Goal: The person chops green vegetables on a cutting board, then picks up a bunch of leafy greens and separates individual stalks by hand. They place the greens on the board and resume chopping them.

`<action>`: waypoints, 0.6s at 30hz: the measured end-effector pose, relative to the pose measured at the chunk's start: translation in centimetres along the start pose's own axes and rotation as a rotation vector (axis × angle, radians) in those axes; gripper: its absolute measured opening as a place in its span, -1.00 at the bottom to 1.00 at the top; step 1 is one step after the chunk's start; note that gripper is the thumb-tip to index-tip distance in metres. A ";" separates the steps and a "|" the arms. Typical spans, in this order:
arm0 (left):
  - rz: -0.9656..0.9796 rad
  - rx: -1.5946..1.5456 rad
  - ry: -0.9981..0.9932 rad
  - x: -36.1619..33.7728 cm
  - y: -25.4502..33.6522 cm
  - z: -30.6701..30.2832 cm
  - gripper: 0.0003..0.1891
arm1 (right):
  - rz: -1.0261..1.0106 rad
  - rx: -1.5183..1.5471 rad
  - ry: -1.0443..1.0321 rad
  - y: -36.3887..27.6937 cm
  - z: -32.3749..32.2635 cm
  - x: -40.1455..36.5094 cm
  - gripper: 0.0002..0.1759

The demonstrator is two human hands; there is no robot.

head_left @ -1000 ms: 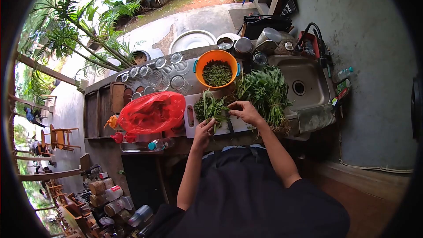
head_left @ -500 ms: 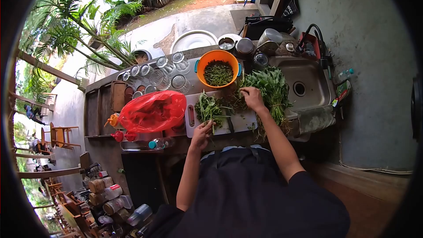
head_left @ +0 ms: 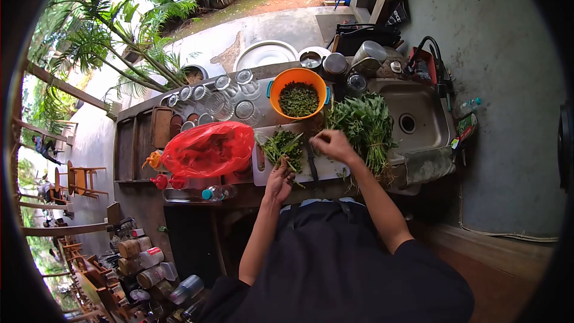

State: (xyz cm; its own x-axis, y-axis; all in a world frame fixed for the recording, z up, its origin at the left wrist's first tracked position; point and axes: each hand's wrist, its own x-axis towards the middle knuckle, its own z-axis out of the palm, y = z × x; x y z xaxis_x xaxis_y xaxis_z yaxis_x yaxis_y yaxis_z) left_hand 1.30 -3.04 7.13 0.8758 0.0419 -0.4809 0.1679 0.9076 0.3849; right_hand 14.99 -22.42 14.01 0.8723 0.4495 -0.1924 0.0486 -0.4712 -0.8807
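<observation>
My left hand [head_left: 278, 182] is closed round the stems of some leafy greens [head_left: 283, 145], over the left part of a white cutting board [head_left: 329, 171]. Fingers pinched, my right hand [head_left: 333, 145] hovers above the board to the right of those greens. Whether anything is between its fingertips I cannot make out. A dark knife [head_left: 312, 164] lies on the board between my hands. To the right of my right hand rests a large bunch of long-stemmed greens [head_left: 372, 121], roots toward me. Behind the board stands an orange basin [head_left: 277, 103] with picked green leaves inside.
A red plastic bag [head_left: 209, 149] sits left of the board, with upturned glass mugs [head_left: 246, 110] behind it. On the right is a metal sink [head_left: 427, 134] with a cloth [head_left: 429, 164] over its front edge. A capped bottle [head_left: 219, 193] lies at the front left.
My right hand has moved left, away from the large bunch and toward the knife. My left hand has shifted slightly right with its greens. The view has shifted slightly.
</observation>
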 end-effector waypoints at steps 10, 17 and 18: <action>0.154 0.111 -0.038 0.5 -0.4 1.4 -0.71 | -0.006 0.219 -0.118 -1.4 5.0 -3.1 -0.67; 0.184 0.035 -0.031 -0.1 -0.1 2.5 -0.61 | -0.047 0.162 -0.029 -2.1 4.1 -4.5 -0.68; 0.170 0.040 -0.029 0.0 -0.3 2.3 -0.59 | -0.065 0.117 -0.082 -2.2 4.3 -4.7 -0.68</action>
State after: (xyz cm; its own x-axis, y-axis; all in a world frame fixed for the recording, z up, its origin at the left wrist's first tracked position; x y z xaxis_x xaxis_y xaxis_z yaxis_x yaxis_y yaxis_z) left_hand 2.31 -4.25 8.84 0.9056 0.1809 -0.3837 0.0338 0.8710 0.4902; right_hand 8.70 -20.25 14.99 0.8262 0.5388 -0.1643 0.0422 -0.3501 -0.9358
